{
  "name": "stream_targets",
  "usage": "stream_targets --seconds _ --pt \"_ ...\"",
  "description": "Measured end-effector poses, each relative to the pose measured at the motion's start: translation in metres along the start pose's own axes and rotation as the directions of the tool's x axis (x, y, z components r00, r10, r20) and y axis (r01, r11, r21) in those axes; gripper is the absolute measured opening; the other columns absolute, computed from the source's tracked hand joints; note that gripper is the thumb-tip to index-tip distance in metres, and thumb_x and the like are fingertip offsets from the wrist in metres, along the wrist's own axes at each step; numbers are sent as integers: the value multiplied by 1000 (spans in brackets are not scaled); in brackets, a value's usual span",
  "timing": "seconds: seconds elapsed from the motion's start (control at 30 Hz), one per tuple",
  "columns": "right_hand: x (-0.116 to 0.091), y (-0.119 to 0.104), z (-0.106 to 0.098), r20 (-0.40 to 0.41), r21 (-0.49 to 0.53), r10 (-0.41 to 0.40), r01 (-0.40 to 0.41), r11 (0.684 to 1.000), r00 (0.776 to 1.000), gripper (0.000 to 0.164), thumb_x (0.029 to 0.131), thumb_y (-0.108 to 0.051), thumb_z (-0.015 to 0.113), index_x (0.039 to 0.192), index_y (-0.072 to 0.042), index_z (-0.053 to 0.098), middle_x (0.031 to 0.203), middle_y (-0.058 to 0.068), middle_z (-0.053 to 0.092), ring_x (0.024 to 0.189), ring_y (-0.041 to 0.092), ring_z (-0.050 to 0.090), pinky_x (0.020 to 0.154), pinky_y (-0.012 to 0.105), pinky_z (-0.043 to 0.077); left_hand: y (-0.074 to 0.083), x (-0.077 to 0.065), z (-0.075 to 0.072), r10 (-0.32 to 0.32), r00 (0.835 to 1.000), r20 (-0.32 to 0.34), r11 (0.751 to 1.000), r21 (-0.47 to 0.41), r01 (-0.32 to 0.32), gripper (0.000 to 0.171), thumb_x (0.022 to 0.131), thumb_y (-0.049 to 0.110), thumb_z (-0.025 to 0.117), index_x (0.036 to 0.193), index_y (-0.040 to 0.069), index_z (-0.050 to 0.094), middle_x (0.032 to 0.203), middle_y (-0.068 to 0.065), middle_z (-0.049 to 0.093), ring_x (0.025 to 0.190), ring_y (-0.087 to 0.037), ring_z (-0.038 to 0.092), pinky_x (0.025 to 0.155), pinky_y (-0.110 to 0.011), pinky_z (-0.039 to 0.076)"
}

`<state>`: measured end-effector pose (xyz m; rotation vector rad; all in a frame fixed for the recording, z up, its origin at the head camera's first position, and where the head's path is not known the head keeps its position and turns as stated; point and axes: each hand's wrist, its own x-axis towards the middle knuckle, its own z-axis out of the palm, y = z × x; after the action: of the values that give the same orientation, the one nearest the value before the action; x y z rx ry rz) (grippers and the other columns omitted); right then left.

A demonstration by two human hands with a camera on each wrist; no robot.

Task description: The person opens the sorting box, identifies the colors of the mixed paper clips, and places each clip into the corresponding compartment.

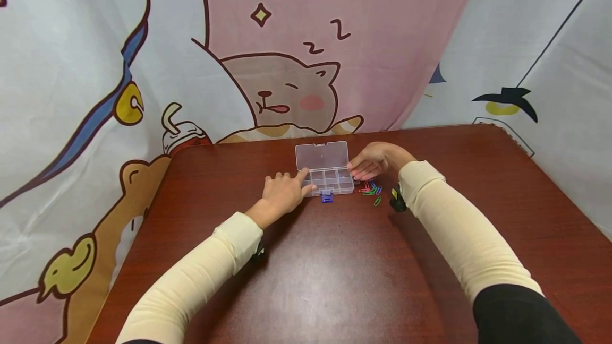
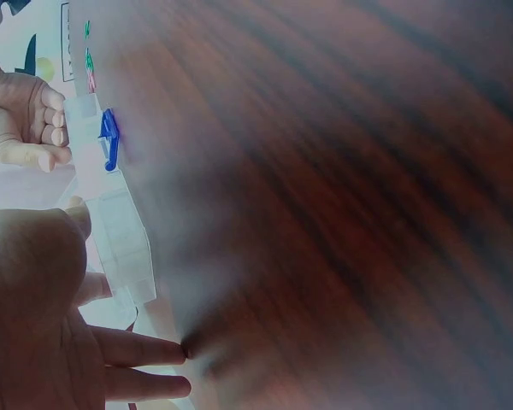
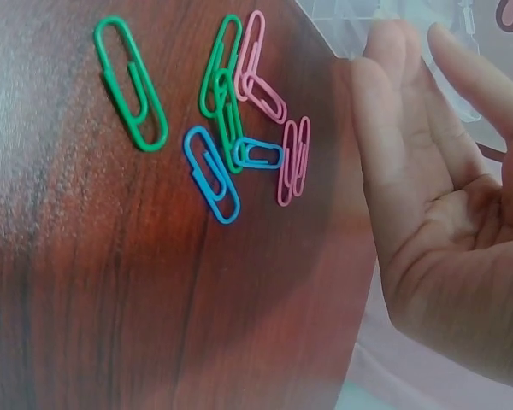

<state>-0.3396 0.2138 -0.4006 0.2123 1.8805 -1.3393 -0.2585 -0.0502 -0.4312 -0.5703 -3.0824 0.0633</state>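
Observation:
A clear plastic compartment box [image 1: 337, 188] lies on the table with its lid [image 1: 322, 156] raised at the back and a blue latch [image 1: 327, 196] at the front. My left hand [image 1: 279, 194] touches the box's left end with thumb and index finger, the other fingers spread out. At the right end is my right hand [image 1: 373, 161], its fingers straight and the tips close to the box; I see nothing in its palm. Below it lie several paper clips, among them a green paper clip [image 3: 130, 84], a blue paper clip [image 3: 212, 175] and a pink paper clip [image 3: 286, 162].
The brown wooden table [image 1: 311, 280] has its back edge just behind the box. A cartoon-printed cloth [image 1: 382, 25] hangs behind and along the sides. Dark wrist devices, such as the right one [image 1: 397, 198], sit under the cuffs.

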Motion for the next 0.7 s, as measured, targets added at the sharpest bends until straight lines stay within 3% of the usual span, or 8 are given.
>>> stream_targets --seconds 0.23,0.4,0.5,0.7 --pt "-9 -3 -5 -35 -92 -29 26 995 999 33 81 -17 69 105 5 63 84 13 67 77 23 65 78 38 47 1 0 -1 6 1000 -4 1000 4 -6 58 89 63 26 138 31 32 99 -14 60 88 -31 54 71 -48 38" --pt "-29 -4 -18 -49 -197 -58 47 979 997 46 79 -22 72 113 7 58 89 15 66 82 25 64 81 41 45 1 0 -1 7 1000 0 1000 -4 -7 59 89 63 26 138 31 31 99 -15 59 87 -31 53 71 -48 38" --pt "-40 1 -29 -65 -236 -47 30 971 997 53 76 -24 74 114 8 57 88 15 66 80 24 64 80 41 46 1 0 -1 5 1000 2 1000 2 -5 59 89 63 25 139 31 31 99 -15 59 87 -30 53 71 -48 38" --pt "-55 18 -53 -85 -231 6 -25 973 996 50 74 -24 75 109 8 60 81 12 66 75 21 65 73 37 49 0 0 -1 4 1000 10 1000 3 -4 60 89 63 25 139 30 31 101 -15 59 89 -31 53 71 -48 38"
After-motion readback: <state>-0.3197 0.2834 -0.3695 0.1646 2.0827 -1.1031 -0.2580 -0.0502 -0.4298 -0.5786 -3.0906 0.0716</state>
